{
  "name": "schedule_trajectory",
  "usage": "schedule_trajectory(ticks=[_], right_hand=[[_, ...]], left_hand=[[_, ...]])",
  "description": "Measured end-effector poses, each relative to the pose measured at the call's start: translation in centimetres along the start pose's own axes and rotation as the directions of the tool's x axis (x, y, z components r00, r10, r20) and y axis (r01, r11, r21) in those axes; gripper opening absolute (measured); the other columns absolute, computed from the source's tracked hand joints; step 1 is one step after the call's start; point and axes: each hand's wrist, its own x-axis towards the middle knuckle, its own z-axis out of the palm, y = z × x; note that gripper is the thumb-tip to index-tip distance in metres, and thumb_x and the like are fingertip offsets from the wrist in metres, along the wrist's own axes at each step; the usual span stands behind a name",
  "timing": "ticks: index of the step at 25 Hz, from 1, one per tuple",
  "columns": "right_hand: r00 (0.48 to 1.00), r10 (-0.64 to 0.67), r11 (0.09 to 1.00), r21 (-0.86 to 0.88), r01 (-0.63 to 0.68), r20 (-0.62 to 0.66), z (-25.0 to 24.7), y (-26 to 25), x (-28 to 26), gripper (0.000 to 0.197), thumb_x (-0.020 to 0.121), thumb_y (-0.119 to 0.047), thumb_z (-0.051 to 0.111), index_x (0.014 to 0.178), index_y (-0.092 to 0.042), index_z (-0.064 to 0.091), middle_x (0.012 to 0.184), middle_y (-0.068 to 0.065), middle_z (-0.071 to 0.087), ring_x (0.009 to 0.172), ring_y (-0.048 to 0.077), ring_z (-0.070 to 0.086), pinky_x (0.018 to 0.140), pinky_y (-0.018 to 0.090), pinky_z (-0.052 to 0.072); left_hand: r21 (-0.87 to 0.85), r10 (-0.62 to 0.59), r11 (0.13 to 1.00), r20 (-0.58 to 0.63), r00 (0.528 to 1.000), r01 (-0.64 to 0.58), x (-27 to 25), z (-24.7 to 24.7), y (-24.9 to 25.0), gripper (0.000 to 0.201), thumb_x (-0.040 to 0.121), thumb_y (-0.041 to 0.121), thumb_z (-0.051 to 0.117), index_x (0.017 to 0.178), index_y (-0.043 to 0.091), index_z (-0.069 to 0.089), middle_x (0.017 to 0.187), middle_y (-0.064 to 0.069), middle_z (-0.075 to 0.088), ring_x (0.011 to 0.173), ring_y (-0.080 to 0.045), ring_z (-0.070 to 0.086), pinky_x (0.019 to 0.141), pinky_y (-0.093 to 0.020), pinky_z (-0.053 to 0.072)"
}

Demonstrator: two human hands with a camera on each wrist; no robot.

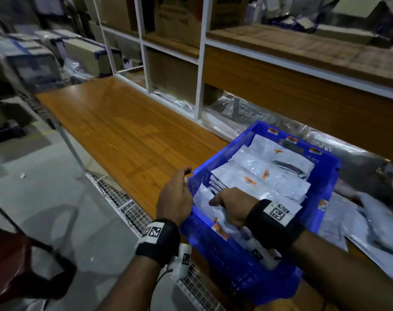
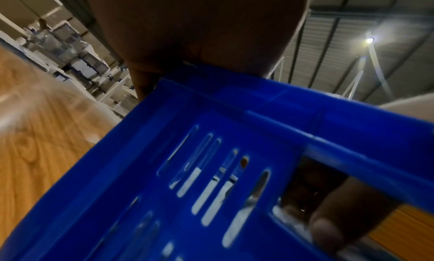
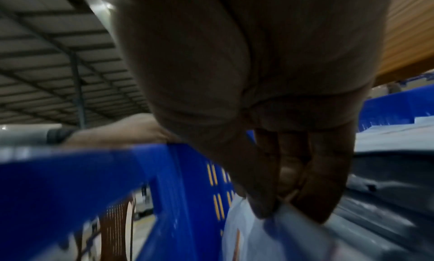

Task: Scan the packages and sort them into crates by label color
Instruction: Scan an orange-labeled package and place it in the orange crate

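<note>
Head view: 1 blue crate (image 1: 325,176) sits on the wooden table (image 1: 114,122), at its near-right end, and everything else is placed against it. Inside the crate lie white packages (image 1: 265,178) stacked flat and overlapping, several showing small orange labels (image 1: 249,180). Orange stickers also mark the crate's far rim.

The left hand (image 1: 176,196) rests on the crate's left rim near the front corner; its fingers reach over the rim. In the left wrist view, 1 fingertip (image 2: 328,233) shows through an opening in the slotted wall (the rest of the hand is hidden by the palm and the rim), so I cannot tell how tightly it holds.

The right hand (image 1: 231,207) is inside the crate, at the front-left part of the stack. In the right wrist view its fingers (image 3: 314,181) are curled and pressed against the thumb, pinching the edge of a white package (image 3: 270,237) that lies just beside the crate's inner left wall.

More packages (image 1: 370,225) — plastic, pale, blurred — lie loose on the table to the right of the crate. Behind the crate stands a white shelf frame (image 1: 200,63) with cardboard boxes (image 1: 175,16). Both wrists wear black bands with printed square markers.
</note>
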Motion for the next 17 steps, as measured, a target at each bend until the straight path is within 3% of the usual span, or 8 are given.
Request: schedule_trajectory(ticks=[2, 3, 4, 6, 8, 12, 15, 17], right_hand=[[1.0, -0.008, 0.994, -0.106, 0.011, 0.025, 1.1, -0.2, 0.5, 0.02, 0.079, -0.005, 0.071, 0.097, -0.013, 0.069, 0.099, 0.009, 0.066, 0.107, 0.032, 0.064, 0.076, 0.028, 0.045], [0.999, -0.008, 0.989, -0.147, 0.013, 0.039, 1.5, -0.3, 0.7, 0.012, 0.081, -0.009, 0.073, 0.087, -0.013, 0.063, 0.091, 0.009, 0.061, 0.102, 0.033, 0.063, 0.072, 0.029, 0.042], [0.999, -0.008, 0.983, -0.184, 0.013, 0.033, 2.0, -0.3, 0.9, 0.01, 0.085, -0.014, 0.072, 0.088, -0.014, 0.062, 0.094, 0.011, 0.06, 0.103, 0.034, 0.062, 0.073, 0.03, 0.041], [1.0, -0.027, 0.976, -0.215, 0.024, -0.01, 3.0, -0.3, 1.5, 0.017, 0.094, -0.02, 0.064, 0.108, -0.012, 0.066, 0.113, 0.016, 0.061, 0.112, 0.035, 0.06, 0.084, 0.034, 0.045], [0.996, -0.067, 0.98, -0.189, 0.055, -0.057, 4.0, -0.3, 2.2, 0.021, 0.098, -0.019, 0.057, 0.117, -0.013, 0.063, 0.12, 0.018, 0.056, 0.112, 0.038, 0.06, 0.086, 0.041, 0.048], [0.994, -0.088, 0.961, -0.259, 0.1, 0.058, 5.6, -0.2, 4.6, 0.04, 0.104, -0.019, 0.047, 0.143, -0.015, 0.049, 0.136, 0.024, 0.048, 0.119, 0.042, 0.058, 0.09, 0.045, 0.05], [0.982, -0.008, 0.956, -0.288, 0.063, 0.188, 7.1, 0.6, 6.5, 0.061, 0.107, -0.026, 0.046, 0.162, -0.028, 0.019, 0.165, 0.026, 0.017, 0.14, 0.051, 0.039, 0.107, 0.056, 0.045], [0.977, -0.019, 0.961, -0.264, 0.076, 0.212, 7.9, 1.2, 6.9, 0.067, 0.109, -0.026, 0.041, 0.164, -0.034, 0.003, 0.17, 0.023, -0.002, 0.147, 0.052, 0.028, 0.112, 0.059, 0.039]], left_hand=[[0.005, 0.008, 1.0, 0.007, 1.0, -0.008, -0.1, -0.2, -0.2, 0.033, 0.111, 0.023, 0.04, 0.137, 0.034, 0.057, 0.131, 0.005, 0.07, 0.115, -0.021, 0.066, 0.092, -0.04, 0.053], [0.005, 0.01, 1.0, 0.012, 1.0, -0.01, -0.1, -0.3, -0.2, 0.033, 0.11, 0.023, 0.04, 0.137, 0.035, 0.056, 0.131, 0.006, 0.07, 0.114, -0.02, 0.066, 0.091, -0.041, 0.054], [0.006, 0.016, 1.0, 0.017, 1.0, -0.016, -0.2, -0.4, -0.2, 0.034, 0.11, 0.024, 0.04, 0.137, 0.036, 0.056, 0.131, 0.007, 0.07, 0.113, -0.02, 0.066, 0.09, -0.041, 0.054], [0.004, 0.025, 1.0, 0.018, 1.0, -0.025, -0.3, -0.4, 0.0, 0.034, 0.111, 0.023, 0.04, 0.137, 0.036, 0.057, 0.13, 0.007, 0.07, 0.113, -0.019, 0.066, 0.088, -0.038, 0.053], [0.018, 0.025, 1.0, 0.018, 1.0, -0.026, -0.4, -0.5, 0.4, 0.035, 0.111, 0.022, 0.039, 0.138, 0.034, 0.057, 0.131, 0.008, 0.07, 0.112, -0.017, 0.066, 0.084, -0.034, 0.049], [0.012, 0.027, 1.0, 0.028, 0.999, -0.028, -0.6, -0.7, 0.5, 0.036, 0.112, 0.024, 0.037, 0.14, 0.035, 0.056, 0.132, 0.009, 0.069, 0.112, -0.016, 0.067, 0.085, -0.04, 0.056], [0.0, 0.013, 1.0, 0.033, 0.999, -0.013, -0.7, -0.7, 0.8, 0.036, 0.112, 0.025, 0.035, 0.141, 0.035, 0.056, 0.132, 0.008, 0.069, 0.111, -0.016, 0.068, 0.085, -0.046, 0.06], [-0.008, -0.007, 1.0, 0.03, 1.0, 0.007, -0.6, -0.7, 0.8, 0.037, 0.113, 0.025, 0.036, 0.141, 0.035, 0.056, 0.133, 0.008, 0.068, 0.112, -0.015, 0.067, 0.085, -0.047, 0.06]])
